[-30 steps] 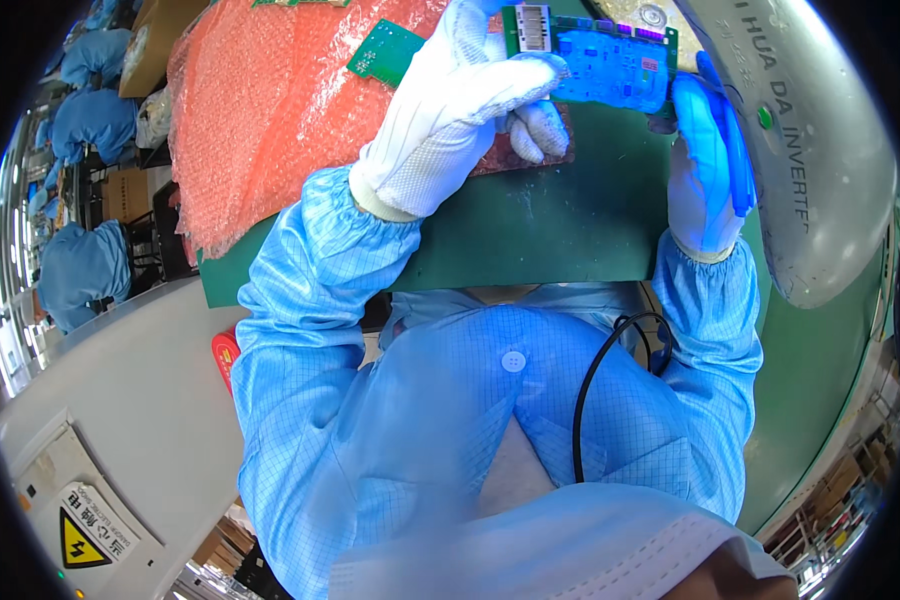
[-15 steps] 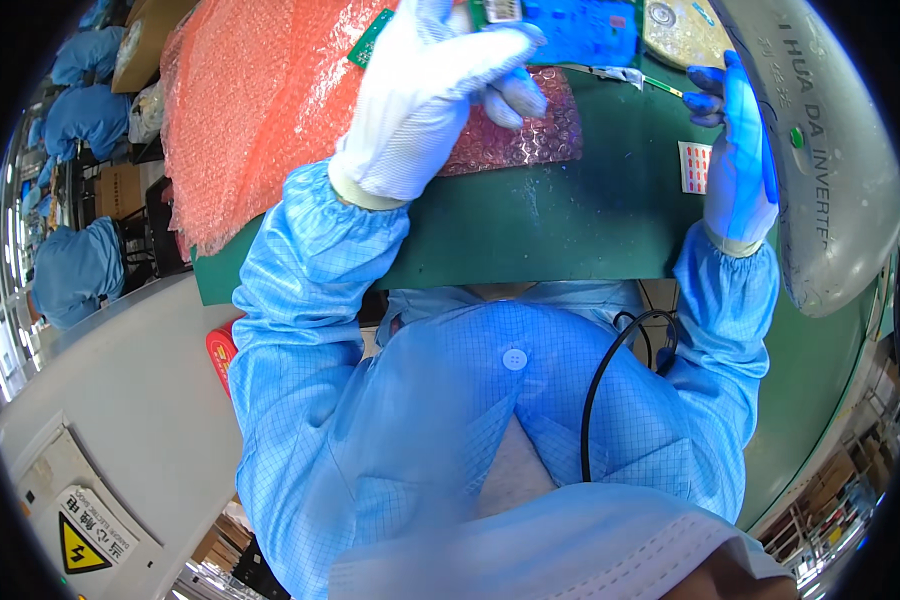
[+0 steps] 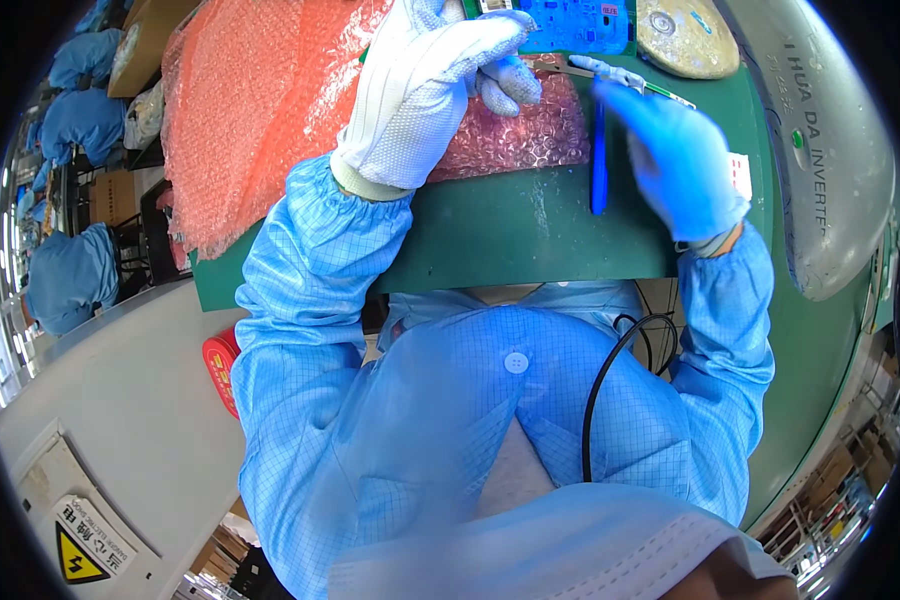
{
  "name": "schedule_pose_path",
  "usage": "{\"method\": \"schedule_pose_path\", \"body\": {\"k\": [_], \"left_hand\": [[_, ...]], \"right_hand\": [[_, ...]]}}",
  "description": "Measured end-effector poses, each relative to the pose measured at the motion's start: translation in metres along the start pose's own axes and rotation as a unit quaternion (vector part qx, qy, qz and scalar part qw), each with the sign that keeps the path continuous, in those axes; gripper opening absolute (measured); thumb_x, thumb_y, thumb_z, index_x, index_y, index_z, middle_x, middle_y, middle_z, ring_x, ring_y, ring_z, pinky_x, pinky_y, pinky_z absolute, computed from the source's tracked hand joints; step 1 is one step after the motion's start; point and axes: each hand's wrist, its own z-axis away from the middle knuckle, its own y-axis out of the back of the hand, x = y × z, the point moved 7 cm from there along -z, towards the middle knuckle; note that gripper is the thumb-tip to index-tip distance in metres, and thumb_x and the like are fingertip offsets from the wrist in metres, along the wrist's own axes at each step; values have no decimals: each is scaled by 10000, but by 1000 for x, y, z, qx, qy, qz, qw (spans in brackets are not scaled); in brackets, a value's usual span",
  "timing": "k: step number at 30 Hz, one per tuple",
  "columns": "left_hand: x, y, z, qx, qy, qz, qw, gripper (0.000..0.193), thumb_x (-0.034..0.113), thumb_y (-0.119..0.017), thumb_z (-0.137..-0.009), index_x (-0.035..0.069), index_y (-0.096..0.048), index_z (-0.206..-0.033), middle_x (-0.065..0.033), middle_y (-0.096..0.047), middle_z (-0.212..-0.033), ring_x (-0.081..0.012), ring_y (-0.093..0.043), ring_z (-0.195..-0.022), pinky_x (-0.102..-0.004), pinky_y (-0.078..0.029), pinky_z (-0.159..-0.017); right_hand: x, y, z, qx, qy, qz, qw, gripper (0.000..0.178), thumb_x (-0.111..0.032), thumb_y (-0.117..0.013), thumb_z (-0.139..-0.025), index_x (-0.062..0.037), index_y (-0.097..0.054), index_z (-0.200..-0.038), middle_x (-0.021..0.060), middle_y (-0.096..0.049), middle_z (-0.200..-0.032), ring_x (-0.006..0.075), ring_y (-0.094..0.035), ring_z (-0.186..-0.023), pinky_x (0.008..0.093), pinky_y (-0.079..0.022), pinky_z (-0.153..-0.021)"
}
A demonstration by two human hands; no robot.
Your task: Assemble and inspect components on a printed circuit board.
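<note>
My left hand (image 3: 430, 85), in a white glove, is at the left end of a circuit board (image 3: 575, 28) lit blue, its thumb over the board's edge and its other fingers curled below. The grip is partly hidden. Blurred by motion, my gloved right hand (image 3: 675, 155) is right of the bubble wrap, fingers pointing up and left. A slim blue stick-like tool (image 3: 598, 160) hangs upright from its fingers. Just beyond these fingers lie metal tweezers (image 3: 550, 67) and a thin green-and-white stick (image 3: 670, 95). Pink bubble wrap (image 3: 530, 135) extends under the board.
A large pink bubble-wrap sheet (image 3: 260, 110) covers the left of the green table (image 3: 530, 235). A round beige dish-like thing (image 3: 685, 40) and a grey rounded machine housing (image 3: 840, 150) stand right. A label sheet (image 3: 740, 175) lies beside my right hand. A black cable (image 3: 595, 400) crosses my lap.
My right hand has swung left from beside the grey housing toward the board, and the blue tool came with it. My left hand has stayed nearly in place.
</note>
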Motion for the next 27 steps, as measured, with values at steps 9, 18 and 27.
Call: {"method": "schedule_pose_path", "body": {"k": [9,18,27], "left_hand": [[-2,1,1,-11,-7,13,1000,630,70,-570,-875,-6,-254,-1414,-118,-576,-905,-201,-633,-639,-246,-502,-528],[-5,13,-10,-290,-224,155,917,628,72,-577,-873,-6,-255,-1408,-115,-583,-868,-199,-633,-616,-245,-503,-516],[24,54,34,7,-56,-67,996,558,109,-619,-852,3,-381,-1345,-103,-583,-881,-177,-616,-661,-272,-495,-575]], "right_hand": [[82,-27,16,56,-94,50,993,224,-195,-600,-880,-119,-641,-1086,124,-637,-911,317,-627,-837,400,-508,-703],[73,-18,2,-19,-78,177,981,153,-213,-591,-884,-91,-620,-970,140,-638,-840,318,-630,-783,411,-505,-677],[39,14,-49,159,-74,10,984,218,-211,-609,-898,-144,-612,-1106,102,-681,-930,299,-673,-812,360,-534,-683]]}}
